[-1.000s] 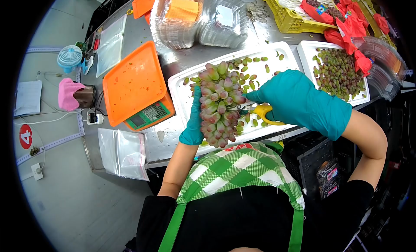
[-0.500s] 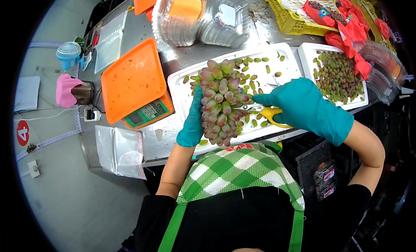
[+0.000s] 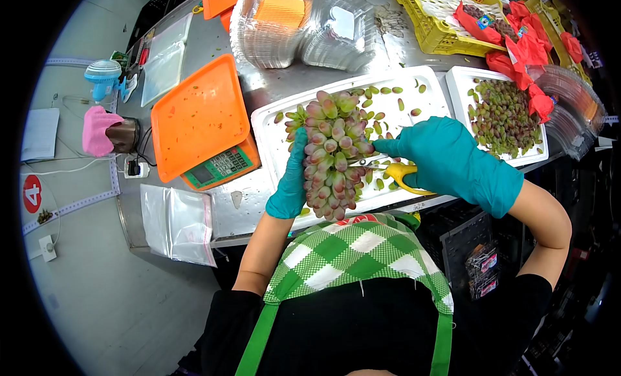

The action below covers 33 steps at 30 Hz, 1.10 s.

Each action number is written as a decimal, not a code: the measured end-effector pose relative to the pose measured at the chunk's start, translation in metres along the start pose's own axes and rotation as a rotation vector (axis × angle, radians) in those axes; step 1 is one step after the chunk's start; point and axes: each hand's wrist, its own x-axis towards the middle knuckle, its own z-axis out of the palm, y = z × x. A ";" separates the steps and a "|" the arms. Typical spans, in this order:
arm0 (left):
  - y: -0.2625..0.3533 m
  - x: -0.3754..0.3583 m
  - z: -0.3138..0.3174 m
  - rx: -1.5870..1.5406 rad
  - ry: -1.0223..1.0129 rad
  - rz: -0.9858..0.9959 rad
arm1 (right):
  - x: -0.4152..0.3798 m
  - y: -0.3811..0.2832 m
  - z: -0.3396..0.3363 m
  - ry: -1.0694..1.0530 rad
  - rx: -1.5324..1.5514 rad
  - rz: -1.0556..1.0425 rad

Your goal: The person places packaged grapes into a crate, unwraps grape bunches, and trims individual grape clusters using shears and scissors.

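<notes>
A large bunch of elongated green and reddish grapes [image 3: 333,156] is held up over a white foam tray [image 3: 270,127]. My left hand [image 3: 292,182], in a teal glove, grips the bunch along its left side; some of its fingers are hidden behind the grapes. In my teal-gloved right hand [image 3: 433,156] are scissors with yellow handles [image 3: 402,175]. Their metal blades point left into the right side of the bunch, and the tips are hidden among the grapes. Several loose grapes [image 3: 375,117] lie in the tray behind and beside the bunch.
Left of the tray stands an orange scale [image 3: 200,117], with clear plastic bags [image 3: 174,221] at the table edge. Stacked clear plastic boxes [image 3: 336,30] stand behind. At right are a foam box of loose grapes [image 3: 504,114] and a yellow crate [image 3: 440,36] with red wrapping.
The bunch and my left hand have shifted very slightly to the right. My right hand and the scissors have edged slightly left, still against the bunch's right side.
</notes>
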 end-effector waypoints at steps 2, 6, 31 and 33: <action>-0.001 0.001 -0.001 -0.018 -0.009 -0.001 | 0.000 -0.001 0.002 0.016 -0.040 0.001; -0.004 0.004 -0.006 -0.023 0.026 -0.016 | 0.001 -0.003 -0.001 -0.039 -0.062 0.035; -0.005 0.006 -0.005 -0.038 0.042 -0.033 | -0.008 0.005 0.016 0.201 -0.079 -0.058; -0.004 0.007 -0.004 -0.031 0.050 -0.014 | -0.009 0.008 0.022 0.246 -0.007 -0.041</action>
